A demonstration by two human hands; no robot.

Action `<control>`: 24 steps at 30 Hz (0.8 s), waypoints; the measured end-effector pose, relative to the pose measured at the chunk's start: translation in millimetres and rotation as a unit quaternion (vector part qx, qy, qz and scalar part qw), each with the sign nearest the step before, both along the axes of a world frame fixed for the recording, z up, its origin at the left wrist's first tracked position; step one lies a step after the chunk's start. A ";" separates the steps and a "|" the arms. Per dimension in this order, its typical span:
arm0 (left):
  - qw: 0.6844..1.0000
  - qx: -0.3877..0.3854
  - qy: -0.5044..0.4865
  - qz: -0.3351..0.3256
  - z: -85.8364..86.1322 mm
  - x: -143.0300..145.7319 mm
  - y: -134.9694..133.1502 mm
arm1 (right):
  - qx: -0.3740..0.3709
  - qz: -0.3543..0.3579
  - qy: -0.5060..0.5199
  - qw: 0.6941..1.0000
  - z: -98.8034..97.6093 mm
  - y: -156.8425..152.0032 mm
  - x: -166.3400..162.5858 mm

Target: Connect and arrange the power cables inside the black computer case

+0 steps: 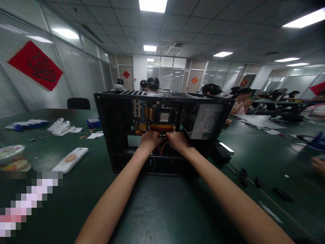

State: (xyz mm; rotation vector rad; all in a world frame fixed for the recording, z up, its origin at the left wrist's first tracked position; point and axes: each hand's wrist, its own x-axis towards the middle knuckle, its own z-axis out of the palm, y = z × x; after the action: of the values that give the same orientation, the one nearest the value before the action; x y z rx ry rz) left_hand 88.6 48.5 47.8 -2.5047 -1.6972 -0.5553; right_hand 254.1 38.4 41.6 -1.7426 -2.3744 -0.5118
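An open black computer case (104,135) lies in front of me on the table, its inside facing me. My left hand (149,140) reaches into it with the fingers curled closed, just below the red and yellow memory slots (162,127) of the motherboard (172,113). Close beside it, my right hand (177,140) is closed too, knuckles near the same slots. Between and below both hands runs a bundle of coloured cables (162,148). Whatever the fingers pinch is hidden. A silver power supply (206,121) with a fan sits at the case's right.
On the left of the green table (152,210) are a white phone (71,160), white gloves (61,126), a small blue box (93,122) and a plastic tub (12,157). Black parts (243,177) and a black box (220,154) lie right. Other people sit farther back.
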 end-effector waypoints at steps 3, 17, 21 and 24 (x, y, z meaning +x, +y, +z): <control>1.000 0.004 -0.005 0.011 -1.0 -0.5 0.0 | 0.002 -0.009 0.019 1.000 -0.8 -0.7 -0.5; 0.990 0.141 -0.010 0.015 -38.8 -16.9 -67.6 | 0.059 -0.041 0.075 0.995 -14.8 -77.3 21.7; 0.971 0.236 -0.012 -0.017 -64.1 -16.3 -70.0 | 0.029 -0.060 0.047 0.997 -25.7 -94.6 18.1; 0.960 0.278 -0.038 0.023 -70.1 -14.1 -62.4 | -0.008 -0.095 0.051 0.994 -30.7 -101.7 13.3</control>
State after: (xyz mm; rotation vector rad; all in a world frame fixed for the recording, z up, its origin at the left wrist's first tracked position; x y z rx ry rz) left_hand 74.5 -14.0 -22.3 -2.0585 -1.3643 -0.9753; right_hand 267.4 -63.4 10.9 -1.9640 -2.1623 -0.4167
